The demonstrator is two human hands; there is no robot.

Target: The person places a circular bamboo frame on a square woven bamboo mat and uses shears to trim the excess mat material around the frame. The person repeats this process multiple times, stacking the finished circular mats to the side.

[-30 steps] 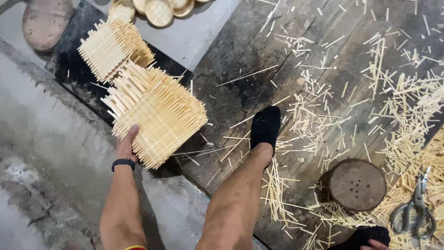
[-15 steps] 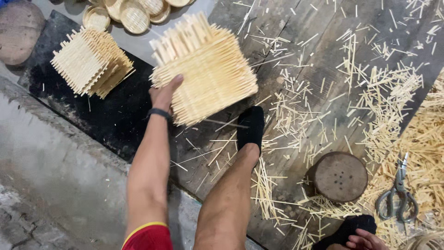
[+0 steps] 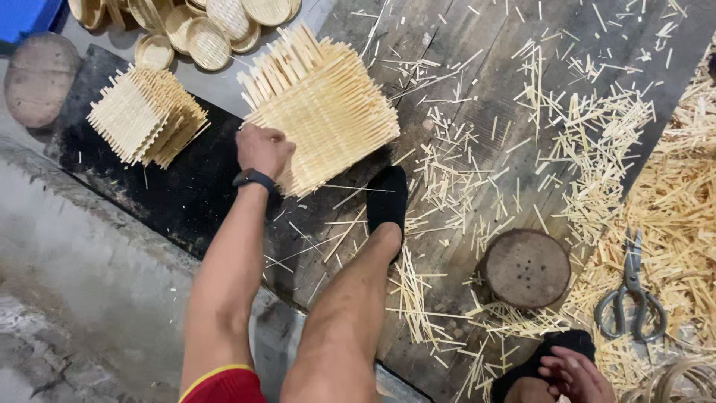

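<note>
My left hand (image 3: 263,150), with a black band at the wrist, grips the near edge of a thick stack of square woven bamboo mats (image 3: 328,104) and holds it tilted above the wooden boards. Loose strip ends stick out around the stack. My foot in a black sock (image 3: 386,198) stands just below and right of the stack. My right hand (image 3: 576,375) shows at the bottom edge, fingers loosely apart, resting on my other black-socked foot (image 3: 533,366) and holding nothing.
A second stack of woven mats (image 3: 145,116) lies on a black sheet (image 3: 171,198) at left. Round woven trays (image 3: 216,30) pile at the top. A round wooden block (image 3: 526,269) and scissors (image 3: 632,292) lie at right among scattered bamboo strips (image 3: 597,142).
My left hand has lifted the stack of mats off the black sheet and carried it right, over the boards. The view has shifted with it.
</note>
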